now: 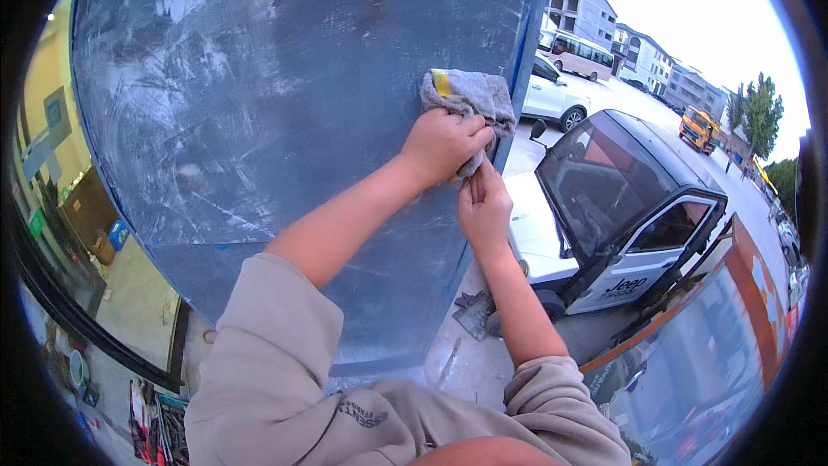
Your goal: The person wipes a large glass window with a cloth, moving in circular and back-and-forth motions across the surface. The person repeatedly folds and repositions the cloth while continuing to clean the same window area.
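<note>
A large blue-grey panel (285, 121), streaked with whitish scuffs, stands upright in front of me. A folded grey cloth (487, 95) with a yellow strip lies against it near its right edge. My left hand (442, 147) is closed round the lower part of this cloth, fingers curled toward the panel. Just below and to the right, my right hand (486, 207) is closed too, its fingertips pinching at the cloth's hanging lower end. Part of the cloth between the two hands is hidden by the fingers.
A small white vehicle (604, 224) with a dark windscreen stands to the right. Below it leans a glazed panel with an orange-brown frame (750, 293). A glass door frame (95, 336) and several tools (151, 423) are at the lower left. A white car (552, 91) is parked farther off.
</note>
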The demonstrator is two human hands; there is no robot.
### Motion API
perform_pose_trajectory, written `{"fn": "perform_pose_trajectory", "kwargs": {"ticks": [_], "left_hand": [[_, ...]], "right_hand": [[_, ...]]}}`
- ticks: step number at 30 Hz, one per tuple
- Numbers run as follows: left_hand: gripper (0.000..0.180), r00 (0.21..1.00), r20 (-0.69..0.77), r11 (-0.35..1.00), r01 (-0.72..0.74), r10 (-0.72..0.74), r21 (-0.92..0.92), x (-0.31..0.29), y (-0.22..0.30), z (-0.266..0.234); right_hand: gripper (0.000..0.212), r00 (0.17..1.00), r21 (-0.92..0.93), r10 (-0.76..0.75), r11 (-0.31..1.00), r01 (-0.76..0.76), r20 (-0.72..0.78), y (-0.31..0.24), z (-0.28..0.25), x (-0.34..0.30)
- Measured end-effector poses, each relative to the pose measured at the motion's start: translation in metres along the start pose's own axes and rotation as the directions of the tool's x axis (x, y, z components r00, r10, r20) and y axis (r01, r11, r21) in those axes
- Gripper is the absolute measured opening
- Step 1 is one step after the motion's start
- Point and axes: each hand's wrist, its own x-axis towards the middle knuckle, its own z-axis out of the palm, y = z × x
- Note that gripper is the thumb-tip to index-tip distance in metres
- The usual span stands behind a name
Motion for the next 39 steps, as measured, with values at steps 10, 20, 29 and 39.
{"fn": "perform_pose_trajectory", "kwargs": {"ticks": [10, 20, 29, 39], "left_hand": [[0.013, 0.978, -0.201, 0.996, 0.066, -0.054, 0.052, 0.087, -0.035, 0.003], [0.016, 0.996, -0.065, 0.995, 0.060, -0.055, 0.080, 0.057, -0.010, 0.002], [0.017, 0.973, -0.187, 0.973, 0.169, -0.139, 0.156, 0.140, -0.055, -0.017], [0.014, 0.997, 0.080, 0.998, -0.026, 0.022, 0.056, 0.039, -0.009, -0.001]], "right_hand": [[0.056, 0.993, 0.010, -0.104, 0.994, 0.104, -0.056, 0.002, -0.018, 0.104], [0.058, 0.996, -0.030, -0.093, 0.995, 0.093, 0.008, 0.008, -0.029, 0.065], [0.047, 0.987, 0.007, -0.137, 0.990, 0.138, -0.084, -0.031, -0.039, 0.166], [0.056, 1.000, 0.071, -0.009, 0.997, 0.008, 0.008, 0.014, -0.012, 0.036]]}}
